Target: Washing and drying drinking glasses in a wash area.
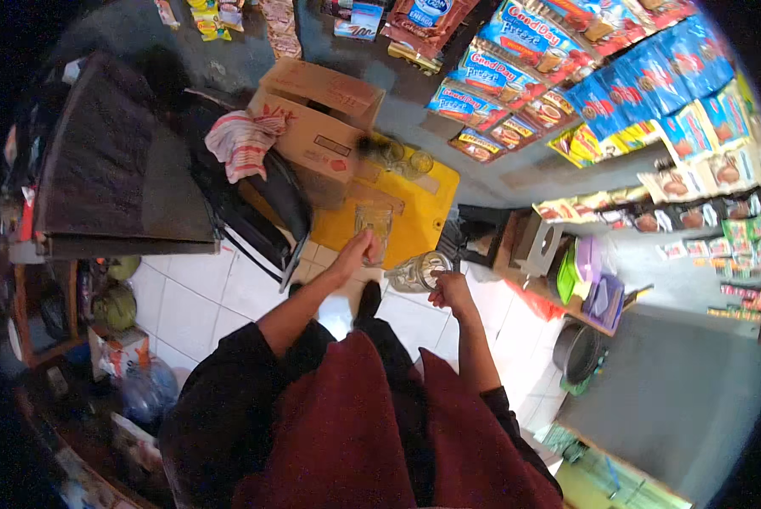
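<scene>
My left hand [356, 253] is at the near edge of a yellow tabletop [428, 219], fingers curled at a clear glass jar [374, 219]; whether it grips the glass is hard to tell. To the right, my right hand [450, 292] holds the rim of a larger clear glass jar [412, 272], which lies tilted with its mouth towards me over the white tiled floor. Its contents are too blurred to name. Several drinking glasses [412, 162] stand at the table's far side, beside a cardboard box [317, 137].
A black chair or bag-like item [279, 191] bears a red-striped cloth [244, 143] on the left. Drink sachets [514, 38] hang in strips along the wall. A wooden shelf [514, 254] at right holds green and purple plastic containers [568, 273]. A dark basin [581, 350] stands below.
</scene>
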`<state>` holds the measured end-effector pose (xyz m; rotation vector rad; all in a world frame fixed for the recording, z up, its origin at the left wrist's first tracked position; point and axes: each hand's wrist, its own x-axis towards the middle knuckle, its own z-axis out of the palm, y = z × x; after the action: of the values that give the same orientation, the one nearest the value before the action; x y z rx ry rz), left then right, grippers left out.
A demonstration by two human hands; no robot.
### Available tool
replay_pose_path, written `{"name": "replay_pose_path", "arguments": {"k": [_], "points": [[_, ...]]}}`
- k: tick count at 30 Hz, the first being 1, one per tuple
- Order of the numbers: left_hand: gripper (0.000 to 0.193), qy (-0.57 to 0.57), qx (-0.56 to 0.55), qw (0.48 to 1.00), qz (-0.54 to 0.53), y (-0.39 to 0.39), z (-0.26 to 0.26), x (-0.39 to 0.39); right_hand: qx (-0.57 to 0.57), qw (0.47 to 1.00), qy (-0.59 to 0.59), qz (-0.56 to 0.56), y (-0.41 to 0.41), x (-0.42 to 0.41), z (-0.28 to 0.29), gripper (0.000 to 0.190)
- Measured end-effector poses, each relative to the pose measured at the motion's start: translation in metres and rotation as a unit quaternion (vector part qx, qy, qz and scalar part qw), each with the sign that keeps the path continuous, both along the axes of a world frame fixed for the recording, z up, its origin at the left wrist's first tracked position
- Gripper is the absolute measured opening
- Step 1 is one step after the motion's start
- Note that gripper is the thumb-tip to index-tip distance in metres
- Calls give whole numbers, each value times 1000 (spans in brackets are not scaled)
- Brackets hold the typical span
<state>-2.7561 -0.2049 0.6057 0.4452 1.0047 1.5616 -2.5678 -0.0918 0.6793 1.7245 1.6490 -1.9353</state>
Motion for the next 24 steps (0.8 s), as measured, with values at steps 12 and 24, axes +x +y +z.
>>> {"name": "replay_pose_path", "arguments": {"k": [12, 24], "points": [[27, 83, 9, 988, 132, 151, -204, -21, 404, 890, 49, 204, 221, -26, -408, 26], [23, 37, 78, 995, 47, 152, -273, -53, 356, 891, -115, 256, 203, -113, -329, 37]]}}
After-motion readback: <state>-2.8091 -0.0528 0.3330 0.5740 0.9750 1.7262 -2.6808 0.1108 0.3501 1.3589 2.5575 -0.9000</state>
